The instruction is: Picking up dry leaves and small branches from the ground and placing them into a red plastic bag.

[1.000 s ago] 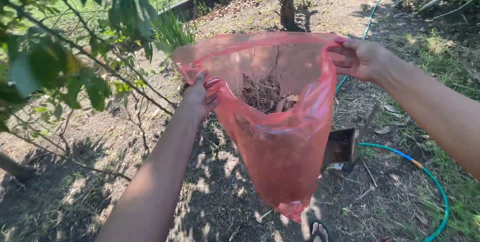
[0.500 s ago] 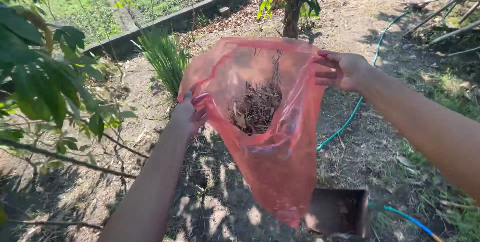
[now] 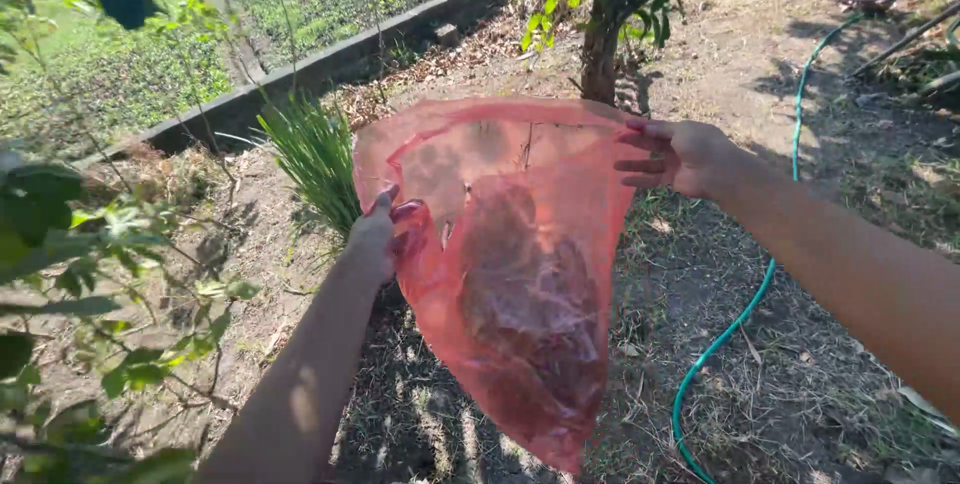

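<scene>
From the head camera, looking down over both outstretched arms, the person is holding a red translucent plastic bag (image 3: 520, 284) up in the air over the garden ground. The left hand (image 3: 375, 236) is pinching the bag's rim at its left edge, fingers closed on the plastic. The right hand (image 3: 680, 156) is gripping the opposite upper corner of the rim, fingers curled around the film. The two hands are standing well apart, stretching the mouth of the bag wide between them.

The bag is hanging down from the hands and tapering to a point near the bottom of the frame. Through the plastic a dark brownish mass (image 3: 535, 304) is showing in the lower half; what it is made of I cannot tell.

Just behind the left hand a tuft of long green grass (image 3: 315, 159) is growing from the soil. Beyond the bag's top edge a thin tree trunk (image 3: 600, 49) is rising. A green hose (image 3: 745, 309) is snaking across the dry, straw-strewn ground on the right, passing under the right forearm. A low concrete kerb (image 3: 340, 56) is running diagonally across the background, with green crops behind it. Leafy branches (image 3: 70, 244) are crowding the left side of the view.
</scene>
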